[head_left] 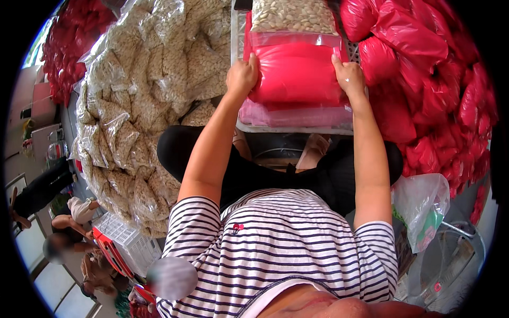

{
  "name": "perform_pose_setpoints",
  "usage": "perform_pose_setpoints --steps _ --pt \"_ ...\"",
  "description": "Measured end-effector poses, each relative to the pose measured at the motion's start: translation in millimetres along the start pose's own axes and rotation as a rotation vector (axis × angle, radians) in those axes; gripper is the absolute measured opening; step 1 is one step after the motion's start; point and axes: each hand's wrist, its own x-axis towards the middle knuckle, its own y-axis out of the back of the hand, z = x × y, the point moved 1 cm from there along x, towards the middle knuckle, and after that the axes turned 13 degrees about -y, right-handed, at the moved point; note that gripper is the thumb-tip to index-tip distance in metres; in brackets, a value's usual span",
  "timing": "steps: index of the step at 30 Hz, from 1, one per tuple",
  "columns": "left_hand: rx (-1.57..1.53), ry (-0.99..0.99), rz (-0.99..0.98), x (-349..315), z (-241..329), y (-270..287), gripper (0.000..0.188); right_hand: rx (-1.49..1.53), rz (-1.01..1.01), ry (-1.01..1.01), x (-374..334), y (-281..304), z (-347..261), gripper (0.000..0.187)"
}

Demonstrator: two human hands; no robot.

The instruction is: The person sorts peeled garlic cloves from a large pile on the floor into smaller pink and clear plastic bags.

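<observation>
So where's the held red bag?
Head view, upper centre: the red bag sits between left hand and right hand, beside a clear bag of seeds.

A white basket (135, 241) stood at the lower left, near a person (64, 222); a clear plastic bag (416, 199) with green contents lay lower right.

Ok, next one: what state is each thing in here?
Red, pillow-shaped plastic bag: bulging, held at both sides.
Left hand: closed on its left edge.
Right hand: closed on its right edge.
Clear plastic bag of pale bean-like pieces: filled, lying beyond the red one.
Clear plastic bags at left: filled, heaped.
Shiny red plastic bags at right: bulging, heaped.
Crumpled translucent plastic bag: green showing through.
</observation>
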Motion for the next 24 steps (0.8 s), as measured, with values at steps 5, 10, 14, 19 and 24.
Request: perform_pose_setpoints --steps 5,10,14,19,24 --pt "0.031 0.051 -0.002 -15.1 -4.1 -12.3 0.064 -0.083 -0.039 -0.069 -11.0 -17.3 4.5 0.06" --pt "0.152 -0.141 0.267 -17.6 17.4 23.0 0.038 -0.159 0.064 0.048 -17.1 18.4 -10.6 0.033" --pt "0.308 -0.725 0.166 -23.3 58.5 -6.0 0.062 0.003 0.142 0.568 -50.3 22.6 -48.9 0.039" --pt "0.111 -0.628 -0.017 -20.7 32.0 -28.9 0.065 0.061 0.046 0.172 -53.1 -2.2 -44.5 0.04" --pt "0.016 -0.54 -0.117 -1.2 34.7 -12.1 0.056 0.101 0.038 -0.109 -38.0 6.9 -28.1 0.052"
